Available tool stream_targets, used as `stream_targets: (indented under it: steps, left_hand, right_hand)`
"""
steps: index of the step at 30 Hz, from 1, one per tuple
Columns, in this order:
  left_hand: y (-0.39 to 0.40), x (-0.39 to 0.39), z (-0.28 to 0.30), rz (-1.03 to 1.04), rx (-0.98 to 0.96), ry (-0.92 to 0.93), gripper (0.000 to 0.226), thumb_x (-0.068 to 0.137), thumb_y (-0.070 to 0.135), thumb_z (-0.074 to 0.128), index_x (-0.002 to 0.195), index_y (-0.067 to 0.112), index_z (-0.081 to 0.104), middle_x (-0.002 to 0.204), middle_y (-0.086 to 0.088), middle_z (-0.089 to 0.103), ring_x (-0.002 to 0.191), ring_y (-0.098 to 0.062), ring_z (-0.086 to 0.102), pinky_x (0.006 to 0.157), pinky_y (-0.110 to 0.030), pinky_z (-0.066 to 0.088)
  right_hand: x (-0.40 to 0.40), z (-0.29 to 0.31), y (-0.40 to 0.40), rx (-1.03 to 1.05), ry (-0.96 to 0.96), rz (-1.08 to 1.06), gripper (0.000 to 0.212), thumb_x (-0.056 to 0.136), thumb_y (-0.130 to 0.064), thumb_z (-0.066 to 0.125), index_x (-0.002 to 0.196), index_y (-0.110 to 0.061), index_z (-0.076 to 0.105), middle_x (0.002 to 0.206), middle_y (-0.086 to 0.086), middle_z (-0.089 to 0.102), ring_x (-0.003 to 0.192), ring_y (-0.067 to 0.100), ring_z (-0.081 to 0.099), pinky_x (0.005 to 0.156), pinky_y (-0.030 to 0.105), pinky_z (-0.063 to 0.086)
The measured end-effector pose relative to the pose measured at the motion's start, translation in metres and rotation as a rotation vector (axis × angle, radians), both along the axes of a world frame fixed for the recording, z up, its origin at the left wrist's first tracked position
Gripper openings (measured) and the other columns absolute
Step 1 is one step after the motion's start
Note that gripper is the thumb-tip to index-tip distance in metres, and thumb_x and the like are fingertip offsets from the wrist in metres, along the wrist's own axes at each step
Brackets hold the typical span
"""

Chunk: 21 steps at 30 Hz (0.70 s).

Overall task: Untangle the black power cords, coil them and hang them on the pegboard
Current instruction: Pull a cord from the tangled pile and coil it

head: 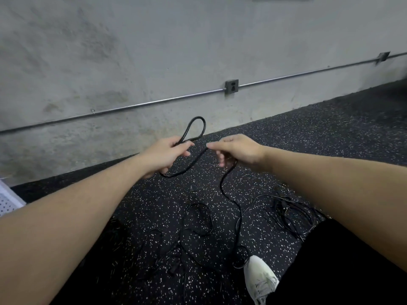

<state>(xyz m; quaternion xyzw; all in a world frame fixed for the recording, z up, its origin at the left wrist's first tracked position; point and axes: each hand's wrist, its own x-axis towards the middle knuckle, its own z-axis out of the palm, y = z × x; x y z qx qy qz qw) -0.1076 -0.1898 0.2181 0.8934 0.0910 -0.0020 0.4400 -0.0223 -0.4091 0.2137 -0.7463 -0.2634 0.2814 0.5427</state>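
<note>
a: any words, labels or numbers to read here?
b: none. the outlet box on the wall carries no legible marking, and the white shoe shows no brand that can be made out.

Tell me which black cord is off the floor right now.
The thick cord held between the left hand and right hand, looped above the left. The thinner tangled cords lie on the speckled floor.
</note>
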Motion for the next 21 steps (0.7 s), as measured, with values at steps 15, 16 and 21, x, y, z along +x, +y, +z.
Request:
stream_targets:
  steps: [15,16,21]
  left_hand:
    - [-0.027,0.002,0.005,-0.153,0.043,0.02,0.028,0.105,0.046,0.049,0.105,0.028,0.071,0.051,0.007,0.045,0.047,-0.01,0.043,0.059,-0.024,0.047]
    - [-0.029,0.002,0.005,-0.159,0.016,0.055,0.035,0.107,0.045,0.045,0.102,0.023,0.071,0.05,0.005,0.045,0.045,-0.012,0.042,0.056,-0.025,0.044]
    - [-0.03,-0.006,0.004,-0.199,-0.289,0.249,0.048,0.108,0.039,0.035,0.082,0.009,0.061,0.042,0.002,0.029,0.045,-0.016,0.025,0.043,-0.025,0.024]
  right_hand:
    - [0.0,0.008,0.006,0.245,-0.21,-0.388,0.036,0.085,-0.037,0.08,0.078,-0.019,0.05,0.072,-0.004,0.054,0.071,0.014,0.049,0.072,0.03,0.043]
    - [0.001,0.006,0.008,0.286,-0.139,-0.364,0.036,0.086,-0.033,0.08,0.076,-0.021,0.048,0.072,-0.002,0.055,0.078,0.016,0.051,0.078,0.033,0.045]
    - [0.0,0.008,0.014,0.262,-0.119,-0.356,0.041,0.08,-0.034,0.085,0.07,-0.025,0.045,0.073,0.004,0.046,0.077,0.016,0.043,0.075,0.036,0.033]
